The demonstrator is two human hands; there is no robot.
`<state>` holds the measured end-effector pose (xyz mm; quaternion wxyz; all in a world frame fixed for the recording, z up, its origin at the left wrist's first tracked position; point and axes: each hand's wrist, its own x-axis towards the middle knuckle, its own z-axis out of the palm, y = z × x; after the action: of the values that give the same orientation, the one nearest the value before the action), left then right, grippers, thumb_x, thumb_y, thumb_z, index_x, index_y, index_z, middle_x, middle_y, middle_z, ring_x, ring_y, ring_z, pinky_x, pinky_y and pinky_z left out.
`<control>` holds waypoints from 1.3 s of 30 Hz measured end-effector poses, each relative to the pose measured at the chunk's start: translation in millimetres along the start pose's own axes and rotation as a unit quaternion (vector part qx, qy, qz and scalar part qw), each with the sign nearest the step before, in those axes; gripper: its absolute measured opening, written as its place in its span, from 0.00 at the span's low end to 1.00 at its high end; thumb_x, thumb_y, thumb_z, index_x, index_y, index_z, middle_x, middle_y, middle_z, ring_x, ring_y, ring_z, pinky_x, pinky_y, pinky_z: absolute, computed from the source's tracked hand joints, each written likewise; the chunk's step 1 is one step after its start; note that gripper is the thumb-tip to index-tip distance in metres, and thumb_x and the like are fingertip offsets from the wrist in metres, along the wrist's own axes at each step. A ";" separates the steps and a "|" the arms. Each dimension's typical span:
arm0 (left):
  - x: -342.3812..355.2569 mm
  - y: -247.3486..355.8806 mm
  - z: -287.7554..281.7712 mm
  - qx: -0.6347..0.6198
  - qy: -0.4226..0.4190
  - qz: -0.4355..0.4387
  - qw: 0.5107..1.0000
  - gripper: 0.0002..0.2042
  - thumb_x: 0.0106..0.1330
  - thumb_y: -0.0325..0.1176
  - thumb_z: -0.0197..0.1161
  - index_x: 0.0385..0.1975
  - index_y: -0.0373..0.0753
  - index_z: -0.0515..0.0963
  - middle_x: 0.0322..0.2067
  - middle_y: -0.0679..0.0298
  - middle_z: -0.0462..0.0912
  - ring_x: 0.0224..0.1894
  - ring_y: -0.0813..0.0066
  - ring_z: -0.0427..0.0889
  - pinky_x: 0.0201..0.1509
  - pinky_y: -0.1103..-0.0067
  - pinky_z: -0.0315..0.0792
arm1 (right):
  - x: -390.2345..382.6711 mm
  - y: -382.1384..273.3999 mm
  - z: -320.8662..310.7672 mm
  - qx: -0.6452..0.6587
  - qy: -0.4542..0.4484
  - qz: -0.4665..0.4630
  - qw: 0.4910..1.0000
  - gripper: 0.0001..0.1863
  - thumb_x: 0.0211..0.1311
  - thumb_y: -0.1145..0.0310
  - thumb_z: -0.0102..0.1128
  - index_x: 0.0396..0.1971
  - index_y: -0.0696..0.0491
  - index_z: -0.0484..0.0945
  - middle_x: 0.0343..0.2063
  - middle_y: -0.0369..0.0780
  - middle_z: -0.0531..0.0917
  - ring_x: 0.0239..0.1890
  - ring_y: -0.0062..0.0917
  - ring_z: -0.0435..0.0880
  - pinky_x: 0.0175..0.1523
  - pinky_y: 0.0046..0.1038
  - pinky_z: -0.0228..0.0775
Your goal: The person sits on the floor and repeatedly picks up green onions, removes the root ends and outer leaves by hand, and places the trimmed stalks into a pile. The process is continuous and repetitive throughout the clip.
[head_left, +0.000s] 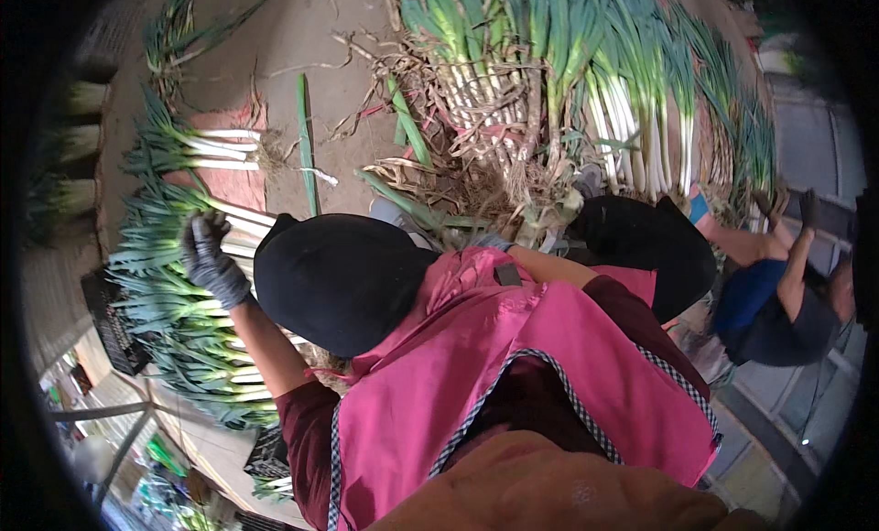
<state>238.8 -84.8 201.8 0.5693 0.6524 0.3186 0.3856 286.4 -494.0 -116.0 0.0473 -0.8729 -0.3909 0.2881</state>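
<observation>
My left hand, in a dark grey glove, is over a long row of green onions on the left. Its fingers look apart and curved, with no stalk visible between them. The row lies with leaves to the left and white stems to the right. My right hand, also gloved, shows only in part beyond the pink apron, close to the roots and dry leaves. Its fingers are hidden. Ahead of it stands a big bundle of untrimmed green onions, with brown husks around the stems.
Loose green leaves lie on the brown ground. Cleaner white-stemmed green onions lean at the upper right. Black crates sit at the left. A co-worker's arms show on the right. My dark-covered knees rise between my hands.
</observation>
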 end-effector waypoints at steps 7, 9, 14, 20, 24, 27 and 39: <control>-48.0 157.1 95.9 -0.092 -0.240 -0.012 0.966 0.13 0.60 0.39 0.49 0.31 0.35 0.72 0.14 0.68 0.66 0.13 0.85 0.63 0.12 0.90 0.55 | -37.1 16.7 -186.4 0.357 0.256 0.151 0.886 0.24 0.52 0.52 0.48 0.43 0.56 0.69 0.36 0.48 0.76 0.38 0.38 0.74 0.47 0.32 0.64; -63.8 160.6 138.0 -0.087 -0.331 -0.037 0.939 0.14 0.60 0.41 0.49 0.30 0.35 0.72 0.13 0.68 0.66 0.12 0.84 0.64 0.14 0.89 0.57 | -29.6 64.8 -190.6 0.323 0.328 0.281 0.842 0.18 0.53 0.62 0.48 0.43 0.55 0.69 0.33 0.46 0.76 0.30 0.36 0.75 0.38 0.30 0.67; -79.7 101.7 192.7 0.021 -0.440 -0.107 0.892 0.15 0.59 0.42 0.52 0.35 0.35 0.72 0.20 0.66 0.72 0.19 0.81 0.71 0.21 0.85 0.65 | 9.4 116.3 -176.4 0.307 0.233 0.428 0.818 0.33 0.46 0.52 0.55 0.53 0.51 0.60 0.45 0.50 0.71 0.46 0.40 0.71 0.49 0.32 0.62; -63.9 88.9 207.2 0.020 -0.472 -0.121 0.873 0.15 0.57 0.40 0.55 0.37 0.36 0.72 0.23 0.63 0.75 0.22 0.80 0.73 0.24 0.84 0.67 | 43.9 135.0 -177.1 0.588 0.222 0.412 0.659 0.30 0.48 0.60 0.55 0.50 0.58 0.59 0.46 0.43 0.69 0.44 0.32 0.71 0.46 0.29 0.63; -63.0 91.3 216.5 0.025 -0.462 -0.107 0.880 0.15 0.57 0.41 0.55 0.37 0.35 0.72 0.24 0.63 0.75 0.22 0.81 0.72 0.25 0.85 0.67 | 14.6 125.1 -226.5 0.720 0.319 0.279 0.549 0.17 0.44 0.66 0.60 0.34 0.58 0.73 0.30 0.41 0.78 0.26 0.31 0.76 0.35 0.27 0.69; -68.9 87.0 220.3 0.015 -0.488 -0.137 0.862 0.15 0.57 0.40 0.54 0.36 0.34 0.71 0.25 0.64 0.75 0.23 0.81 0.72 0.26 0.85 0.67 | -61.1 54.4 -308.3 0.837 0.255 0.087 0.477 0.15 0.44 0.63 0.60 0.32 0.54 0.73 0.25 0.36 0.76 0.21 0.25 0.75 0.31 0.26 0.71; -66.8 53.7 279.8 -0.147 -0.357 -0.150 0.910 0.15 0.56 0.43 0.56 0.32 0.35 0.68 0.19 0.67 0.71 0.14 0.83 0.69 0.12 0.88 0.62 | -151.1 -42.7 -284.4 0.734 0.108 -0.062 0.668 0.24 0.45 0.65 0.58 0.44 0.57 0.67 0.22 0.36 0.74 0.22 0.18 0.73 0.26 0.18 0.67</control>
<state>446.4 -289.0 230.3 0.7858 0.5998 0.1280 0.0801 332.1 -531.2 203.4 0.7322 -0.5552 -0.0990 0.3819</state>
